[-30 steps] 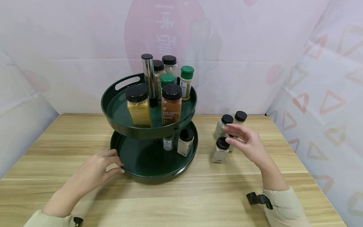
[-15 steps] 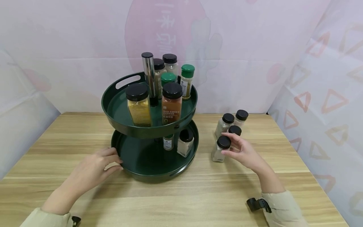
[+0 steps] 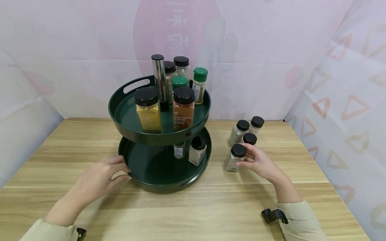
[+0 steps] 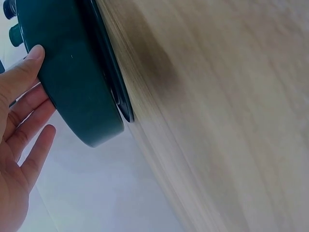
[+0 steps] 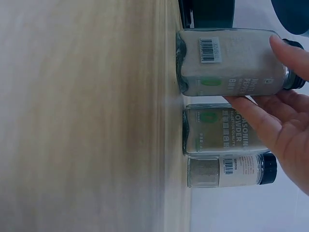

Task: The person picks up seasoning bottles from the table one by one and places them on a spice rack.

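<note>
Of four black-capped jars point(image 3: 237, 135) at right, the right hand point(image 3: 257, 163) grips the nearest, the white pepper jar point(image 5: 231, 63), partly hiding another. At left, a two-tier stand point(image 3: 144, 136) shows six jars point(image 3: 183, 113) above, two below; the left hand point(image 3: 99, 175), fingers relaxed, touches its lower tray point(image 3: 163, 188) rim.

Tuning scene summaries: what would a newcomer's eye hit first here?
Likely the dark green two-tier rack left of centre, a yellow jar and a red sweet pepper jar at the front of its upper tray. Next, the right hand gripping a black-capped jar right of the rack, in front of three more jars. Then the left hand touching the lower tray at its left.
</note>
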Available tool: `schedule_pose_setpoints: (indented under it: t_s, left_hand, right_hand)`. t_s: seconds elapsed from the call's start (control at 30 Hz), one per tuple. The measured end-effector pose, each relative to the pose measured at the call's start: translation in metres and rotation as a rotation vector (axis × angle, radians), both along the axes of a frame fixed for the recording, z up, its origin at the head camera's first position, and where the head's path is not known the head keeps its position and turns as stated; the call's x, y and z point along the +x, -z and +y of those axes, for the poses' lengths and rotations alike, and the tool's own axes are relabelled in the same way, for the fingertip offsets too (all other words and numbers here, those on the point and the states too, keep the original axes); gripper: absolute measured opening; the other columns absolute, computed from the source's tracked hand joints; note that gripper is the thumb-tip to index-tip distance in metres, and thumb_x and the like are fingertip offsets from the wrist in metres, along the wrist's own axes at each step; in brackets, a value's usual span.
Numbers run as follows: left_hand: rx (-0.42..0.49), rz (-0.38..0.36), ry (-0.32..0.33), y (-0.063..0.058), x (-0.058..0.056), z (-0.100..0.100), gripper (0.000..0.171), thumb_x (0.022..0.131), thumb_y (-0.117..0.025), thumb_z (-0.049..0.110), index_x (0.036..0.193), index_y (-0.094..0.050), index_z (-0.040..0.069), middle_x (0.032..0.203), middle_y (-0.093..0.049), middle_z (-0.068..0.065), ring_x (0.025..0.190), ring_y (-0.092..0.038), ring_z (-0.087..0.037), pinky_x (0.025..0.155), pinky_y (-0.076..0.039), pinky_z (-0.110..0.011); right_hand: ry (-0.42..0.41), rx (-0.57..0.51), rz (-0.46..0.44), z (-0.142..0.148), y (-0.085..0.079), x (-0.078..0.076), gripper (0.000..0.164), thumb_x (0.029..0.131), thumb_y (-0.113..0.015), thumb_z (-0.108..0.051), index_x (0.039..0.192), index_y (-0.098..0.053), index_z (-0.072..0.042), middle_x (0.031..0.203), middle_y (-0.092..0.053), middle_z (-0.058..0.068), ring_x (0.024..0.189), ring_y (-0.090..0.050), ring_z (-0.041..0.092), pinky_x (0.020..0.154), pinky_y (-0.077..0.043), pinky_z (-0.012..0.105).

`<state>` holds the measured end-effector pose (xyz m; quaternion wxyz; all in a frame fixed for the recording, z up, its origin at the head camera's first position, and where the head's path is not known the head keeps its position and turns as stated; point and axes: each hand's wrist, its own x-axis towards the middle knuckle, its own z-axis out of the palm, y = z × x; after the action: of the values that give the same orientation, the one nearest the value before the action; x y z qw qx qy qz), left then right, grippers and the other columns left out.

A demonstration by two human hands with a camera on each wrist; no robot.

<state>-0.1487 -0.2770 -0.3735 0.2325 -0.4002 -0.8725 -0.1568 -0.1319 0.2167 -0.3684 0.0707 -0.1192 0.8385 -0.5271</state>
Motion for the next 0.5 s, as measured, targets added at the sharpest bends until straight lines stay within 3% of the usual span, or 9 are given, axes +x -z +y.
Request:
schedule_pose_setpoints:
  t_s: [0.2,0.5]
  left_hand:
    - [0.004,-0.003,-0.003,-0.0005,0.0014,0.0007,0.021,0.064,-0.088,0.019,0.080,-0.074,0.020,0.083,-0.059,0.014,0.071,-0.059,-0.002,0.063,-0.045,-0.012]
    - [0.006,0.005,-0.020,-0.0013,0.0030,0.0013,0.020,0.065,-0.088,0.021,0.079,-0.075,0.020,0.081,-0.059,0.014,0.069,-0.058,-0.002,0.058,-0.044,-0.013]
  right_hand:
    - [0.030,0.033,-0.014,-0.0015,-0.0024,-0.0005,0.060,0.091,-0.068,0.001,0.141,-0.039,0.014,0.143,-0.047,0.034,0.134,-0.046,0.047,0.101,-0.051,0.032]
    - [0.059,-0.013,-0.034,-0.0025,-0.0018,0.0014,0.062,0.090,-0.067,0.002,0.143,-0.037,0.015,0.144,-0.045,0.035,0.134,-0.046,0.049,0.093,-0.053,0.022]
